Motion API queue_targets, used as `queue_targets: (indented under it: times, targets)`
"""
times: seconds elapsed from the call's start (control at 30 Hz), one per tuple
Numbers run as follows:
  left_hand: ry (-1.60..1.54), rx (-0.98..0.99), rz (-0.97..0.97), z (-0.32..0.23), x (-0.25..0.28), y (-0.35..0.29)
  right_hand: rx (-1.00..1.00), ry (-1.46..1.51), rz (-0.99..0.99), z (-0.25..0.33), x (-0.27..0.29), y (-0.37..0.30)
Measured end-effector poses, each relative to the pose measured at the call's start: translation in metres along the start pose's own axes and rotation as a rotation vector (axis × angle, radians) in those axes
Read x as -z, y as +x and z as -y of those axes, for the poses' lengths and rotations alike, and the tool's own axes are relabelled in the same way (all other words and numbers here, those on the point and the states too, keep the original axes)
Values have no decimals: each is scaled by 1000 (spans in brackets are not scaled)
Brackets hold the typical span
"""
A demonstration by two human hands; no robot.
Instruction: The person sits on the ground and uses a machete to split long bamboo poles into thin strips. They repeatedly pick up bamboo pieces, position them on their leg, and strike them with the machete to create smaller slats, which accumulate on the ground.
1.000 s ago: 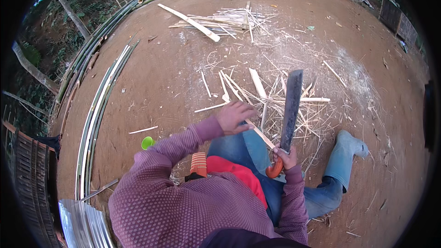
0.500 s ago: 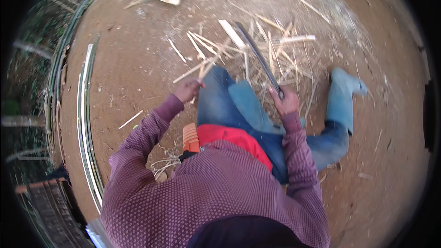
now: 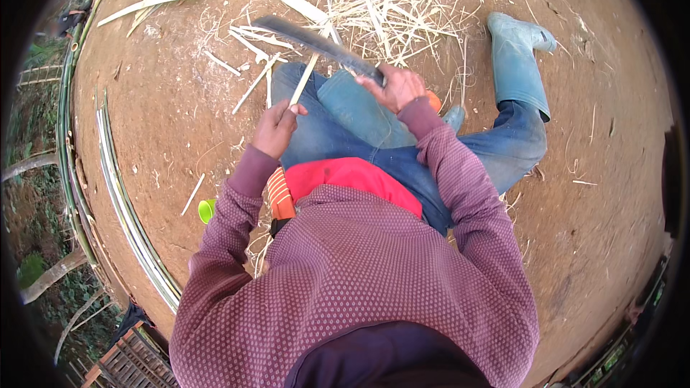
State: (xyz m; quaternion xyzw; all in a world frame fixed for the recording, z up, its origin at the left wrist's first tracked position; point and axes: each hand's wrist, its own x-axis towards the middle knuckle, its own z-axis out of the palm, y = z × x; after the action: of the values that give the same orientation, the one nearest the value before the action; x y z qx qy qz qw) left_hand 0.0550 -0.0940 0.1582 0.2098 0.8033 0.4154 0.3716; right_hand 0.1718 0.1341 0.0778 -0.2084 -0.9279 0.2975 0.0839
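Observation:
My left hand is closed around the lower end of a thin split-bamboo strip, which points away from me beside my knee. In my right hand is a machete; its dark blade slants to the left and crosses the strip's upper part, slightly blurred. Whether the blade touches the strip, I cannot tell. An orange piece shows just past my right hand, perhaps the handle's end. Under both hands are my legs in blue jeans and a blue-green rubber boot.
Pale bamboo strips and shavings litter the dirt ahead. A wider split piece lies far left. Long bamboo poles run along the left side, near a bright green cup. My other boot stretches right. An orange striped object sits at my waist.
The machete has swung from pointing away from me to slanting left across the strip. My right hand has moved up and left. The left hand still holds the strip; the view has shifted.

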Motion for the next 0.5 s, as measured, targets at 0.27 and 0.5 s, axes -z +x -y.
queue_targets:
  times: [0.27, 0.5]
  targets:
    - [469, -196, -221, 3, -9, -2, 1, -14, 48, 3, 6, -3]
    - [351, -288, -173, 18, -17, -1, 189, -113, -191, 4, -20, -16]
